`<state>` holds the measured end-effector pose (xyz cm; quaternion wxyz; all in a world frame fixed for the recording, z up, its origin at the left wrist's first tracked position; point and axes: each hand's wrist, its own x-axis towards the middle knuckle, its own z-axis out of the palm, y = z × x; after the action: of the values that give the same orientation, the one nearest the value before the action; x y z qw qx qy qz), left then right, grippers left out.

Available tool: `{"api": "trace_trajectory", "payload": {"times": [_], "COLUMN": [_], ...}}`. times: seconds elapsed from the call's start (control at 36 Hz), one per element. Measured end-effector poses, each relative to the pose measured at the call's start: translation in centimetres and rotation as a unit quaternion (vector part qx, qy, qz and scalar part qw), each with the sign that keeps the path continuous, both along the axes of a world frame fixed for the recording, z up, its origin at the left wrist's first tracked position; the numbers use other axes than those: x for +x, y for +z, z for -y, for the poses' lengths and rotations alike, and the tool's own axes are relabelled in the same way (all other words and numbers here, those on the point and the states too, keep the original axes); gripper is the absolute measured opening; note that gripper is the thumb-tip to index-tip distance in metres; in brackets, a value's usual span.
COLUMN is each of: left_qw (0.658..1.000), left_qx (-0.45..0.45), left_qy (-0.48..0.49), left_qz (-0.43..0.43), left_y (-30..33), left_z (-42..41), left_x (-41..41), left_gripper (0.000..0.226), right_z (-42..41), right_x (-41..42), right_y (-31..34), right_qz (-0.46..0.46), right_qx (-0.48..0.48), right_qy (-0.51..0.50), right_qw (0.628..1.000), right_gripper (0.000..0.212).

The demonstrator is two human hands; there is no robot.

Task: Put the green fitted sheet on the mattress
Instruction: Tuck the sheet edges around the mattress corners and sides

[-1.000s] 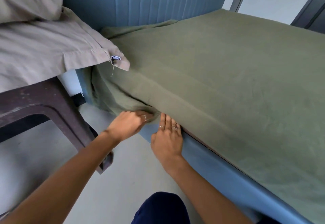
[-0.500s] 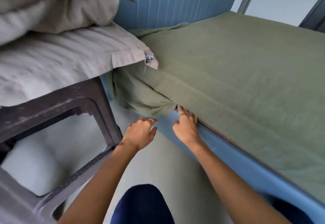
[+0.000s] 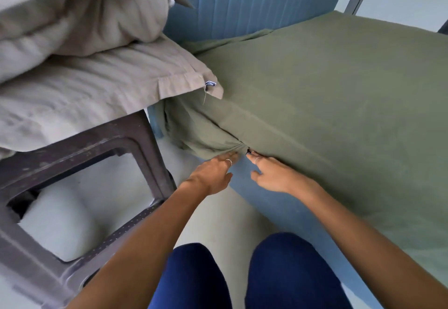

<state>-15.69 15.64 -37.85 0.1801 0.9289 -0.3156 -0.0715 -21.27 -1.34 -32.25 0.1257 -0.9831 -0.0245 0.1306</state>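
1. Green fitted sheet [image 3: 339,105]: it lies spread over the top of the mattress, smooth across most of the surface. Its hem hangs down the near side to the blue bed base [image 3: 274,202]. Loose cloth is bunched at the near corner by the blue headboard [image 3: 254,1].
2. Left hand [image 3: 213,175]: my fingers [image 3: 229,159] are extended, with the tips touching the gathered fold under the corner. They are not curled round the cloth.
3. Right hand [image 3: 274,175]: my fingers [image 3: 254,157] are straight and pressed into the seam where the sheet edge meets the base. The tips are partly hidden, so I cannot tell how deep they go.
4. Step in hand, as I judge it: tucking the corner gather and side hem under the mattress.
5. To do it well, I should hold the hem down with the right hand and feed the slack in with the left. Work from the gather toward the headboard, keeping the cloth flat so no lump stays at the corner.
6. Watch the beige pillow [image 3: 97,95] on the brown plastic stool [image 3: 135,136]; its corner overhangs the sheet just above the work area.
7. Orientation: the sheet's long axis follows the mattress, running from the headboard toward the lower right of the view. The bunched corner points toward the stool.
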Motion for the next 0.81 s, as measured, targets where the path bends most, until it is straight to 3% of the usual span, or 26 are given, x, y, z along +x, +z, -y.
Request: {"api": "trace_trajectory", "payload": {"times": [0.17,0.31,0.58,0.81], "left_qw": [0.991,0.99,0.976,0.975], "left_qx": [-0.002,-0.011,0.017,-0.085], "left_qy": [-0.028,-0.002,0.067,0.054], "left_qz": [0.133,0.139,0.206,0.2], "left_y": [-3.1,-4.1,-3.7,-4.5], "left_z": [0.9,1.8,3.0,3.4], "left_x": [2.1,2.3,3.2,5.5], "left_gripper": [0.062,0.062,0.048,0.047], "right_z": [-0.6,-1.3,-2.8,-2.4], "right_x": [1.2,2.3,3.6,3.3], "right_y": [-3.6,-6.3,-5.2,-3.9], "right_qz": [0.14,0.237,0.204,0.199], "right_qx": [-0.042,0.006,0.021,-0.026], "right_qy": [0.035,0.015,0.008,-0.008], "right_qw": [0.989,0.971,0.979,0.98], "right_gripper": [0.063,0.055,0.066,0.062]}}
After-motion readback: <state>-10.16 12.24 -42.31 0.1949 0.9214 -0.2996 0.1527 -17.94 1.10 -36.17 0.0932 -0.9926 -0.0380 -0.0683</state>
